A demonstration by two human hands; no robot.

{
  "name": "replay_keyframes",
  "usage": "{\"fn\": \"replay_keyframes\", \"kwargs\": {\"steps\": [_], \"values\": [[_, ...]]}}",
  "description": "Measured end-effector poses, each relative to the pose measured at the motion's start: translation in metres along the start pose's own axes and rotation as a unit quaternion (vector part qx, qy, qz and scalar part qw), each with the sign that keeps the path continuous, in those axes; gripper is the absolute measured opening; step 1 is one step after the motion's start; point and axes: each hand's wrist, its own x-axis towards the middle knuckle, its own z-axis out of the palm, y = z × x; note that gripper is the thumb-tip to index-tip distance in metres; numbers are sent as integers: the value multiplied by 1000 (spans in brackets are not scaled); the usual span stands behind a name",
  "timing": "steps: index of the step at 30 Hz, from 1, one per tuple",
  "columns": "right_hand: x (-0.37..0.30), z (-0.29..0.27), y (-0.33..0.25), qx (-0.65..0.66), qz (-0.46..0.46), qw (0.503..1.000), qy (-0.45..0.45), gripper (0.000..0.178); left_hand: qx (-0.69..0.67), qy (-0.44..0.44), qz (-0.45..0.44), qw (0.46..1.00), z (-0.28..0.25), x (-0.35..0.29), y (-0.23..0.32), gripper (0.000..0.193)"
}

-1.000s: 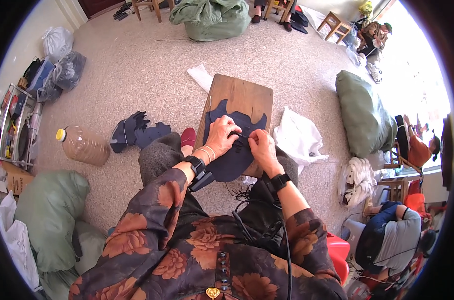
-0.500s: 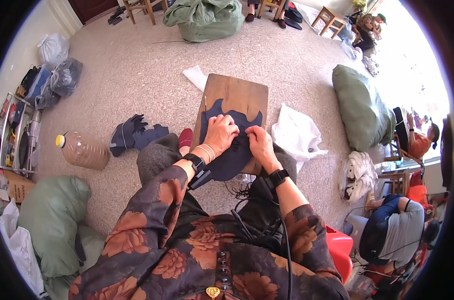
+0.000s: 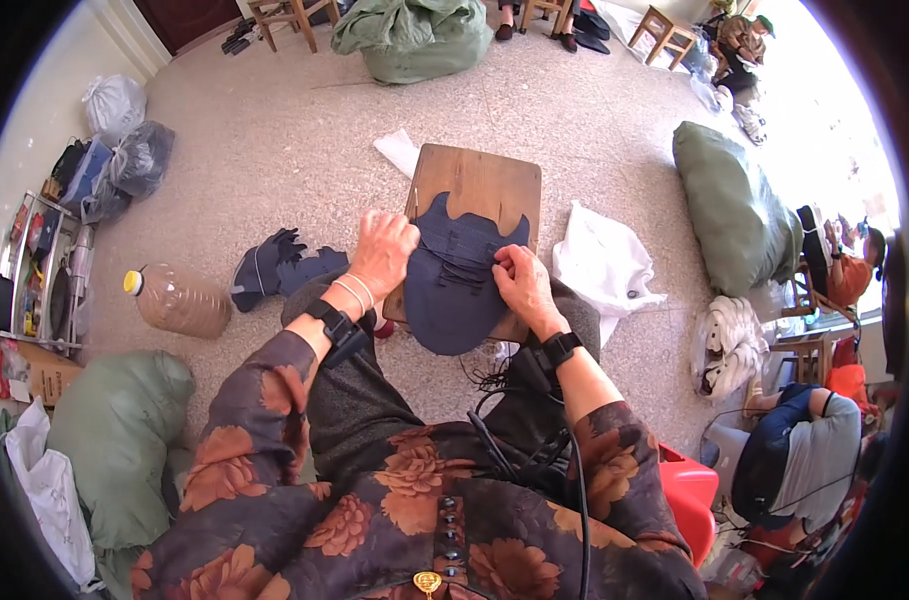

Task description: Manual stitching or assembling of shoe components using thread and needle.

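Note:
A flat navy piece shaped like a shoe upper [image 3: 450, 310] lies on a small wooden stool [image 3: 480, 170] between my knees. Rows of slits and dark strips run across its middle, and two horn-like points face the far side. My right hand [image 3: 525, 288] is closed at the piece's right edge, thumb and fingertips pinching there. Just off the left edge, my left hand [image 3: 383, 255] is raised with its fingers drawn together; whatever they hold is too small to make out. A thin pale stick-like item [image 3: 416, 203] lies at the stool's left edge.
More navy pieces [image 3: 280, 268] lie on the floor at left, beside a large plastic bottle [image 3: 180, 300]. A white bag [image 3: 600, 260] lies right of the stool. Green sacks [image 3: 730, 205] stand around. A person [image 3: 795, 460] sits at the right, near a red stool [image 3: 687, 500].
My left hand has moved left, off the middle of the navy piece, uncovering its slits and strips. My right hand stays at the right edge.

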Motion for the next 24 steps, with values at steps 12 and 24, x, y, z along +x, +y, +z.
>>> {"fn": "replay_keyframes", "kwargs": {"steps": [12,24], "values": [[10,18,-13,200,-29,979,-41,12,-342,68,-170,922,2,34,13,16],[2,22,-1,320,26,947,-9,16,-309,-12,-431,848,73,42,-39,28]]}}
